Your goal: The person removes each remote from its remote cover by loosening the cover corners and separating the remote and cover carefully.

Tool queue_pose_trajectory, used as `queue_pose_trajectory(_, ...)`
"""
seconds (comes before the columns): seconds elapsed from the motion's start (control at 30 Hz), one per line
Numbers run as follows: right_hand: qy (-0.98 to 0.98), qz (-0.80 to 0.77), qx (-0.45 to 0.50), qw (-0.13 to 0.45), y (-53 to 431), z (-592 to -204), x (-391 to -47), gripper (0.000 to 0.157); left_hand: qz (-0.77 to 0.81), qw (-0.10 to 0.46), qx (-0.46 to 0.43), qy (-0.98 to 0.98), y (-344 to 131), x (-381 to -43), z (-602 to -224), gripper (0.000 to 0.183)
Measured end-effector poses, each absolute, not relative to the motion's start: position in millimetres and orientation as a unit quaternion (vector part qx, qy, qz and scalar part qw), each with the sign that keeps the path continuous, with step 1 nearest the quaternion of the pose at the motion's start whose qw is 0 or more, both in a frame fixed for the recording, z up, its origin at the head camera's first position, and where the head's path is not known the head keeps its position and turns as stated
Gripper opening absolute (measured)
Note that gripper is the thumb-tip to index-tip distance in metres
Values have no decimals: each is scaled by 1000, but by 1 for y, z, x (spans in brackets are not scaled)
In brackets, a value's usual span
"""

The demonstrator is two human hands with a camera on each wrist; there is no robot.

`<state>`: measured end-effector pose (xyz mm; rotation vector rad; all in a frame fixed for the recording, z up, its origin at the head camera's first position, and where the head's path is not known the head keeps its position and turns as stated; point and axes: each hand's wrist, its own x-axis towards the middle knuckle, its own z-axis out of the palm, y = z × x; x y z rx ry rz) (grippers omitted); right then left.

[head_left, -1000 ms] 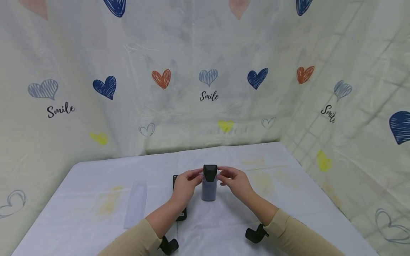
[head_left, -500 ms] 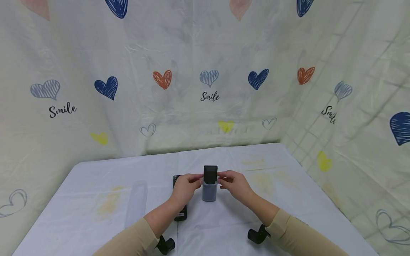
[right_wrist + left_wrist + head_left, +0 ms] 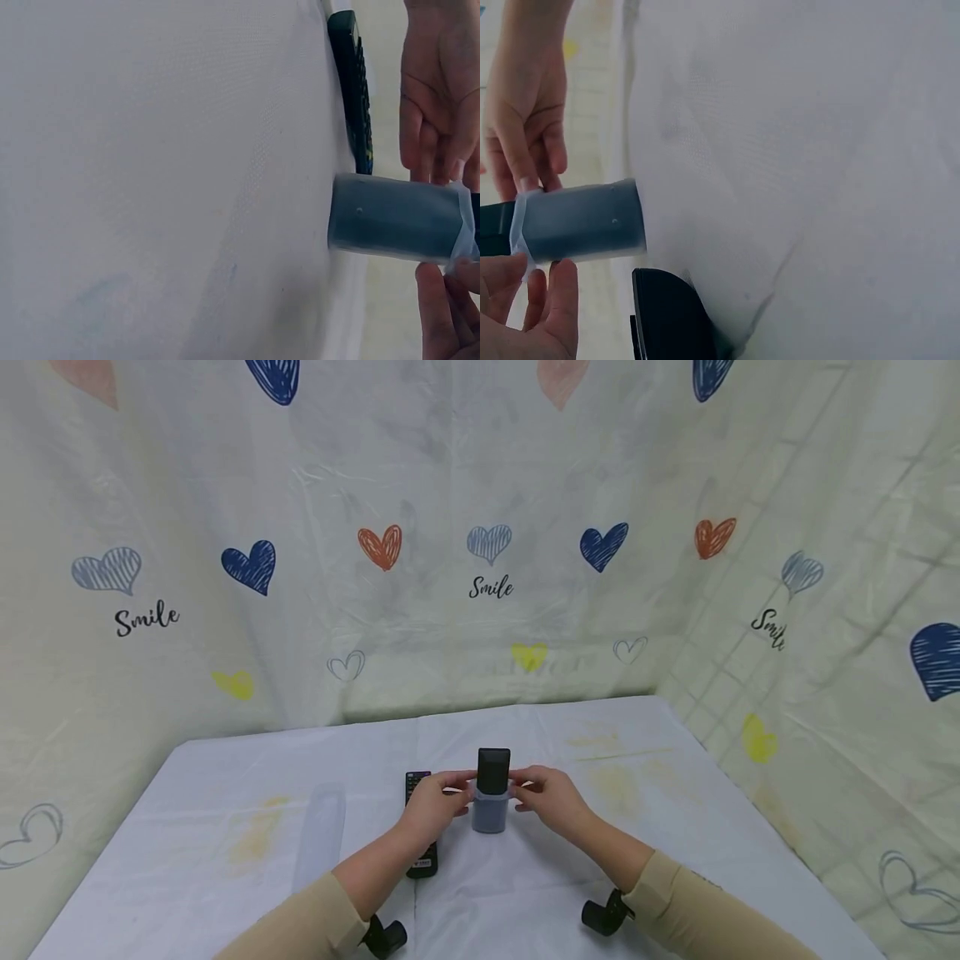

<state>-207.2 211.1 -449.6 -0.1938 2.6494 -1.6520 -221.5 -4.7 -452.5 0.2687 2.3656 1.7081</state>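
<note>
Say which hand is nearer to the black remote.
Left. The left hand partly hides the black remote in the head view; the right hand is farther off, on the opposite side of the translucent sleeve.

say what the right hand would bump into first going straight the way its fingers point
Most likely the translucent sleeve around the black block; the right hand has its fingertips at the rim, though depth is unclear.
</note>
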Motion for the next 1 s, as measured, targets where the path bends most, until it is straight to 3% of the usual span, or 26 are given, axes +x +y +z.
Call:
queue_pose_trajectory(0.2,826,-561,-45,11,210,-452,-209,36,602,110,109,783,-4,-220,-454,48)
queue_pose_trajectory(0.5,801,-597,-44,2,210,-452,-209,46,621,72,96,775,1,-217,-452,41)
queue_pose_trajectory(0.8,793,-606,-43,-40,208,-448,-208,44,633,59,98,766,6,-214,-445,47)
queue_pose_trajectory(1.0,800,-592,-66,-78,204,-441,-204,55,623,20,109,774,8,-215,-442,49)
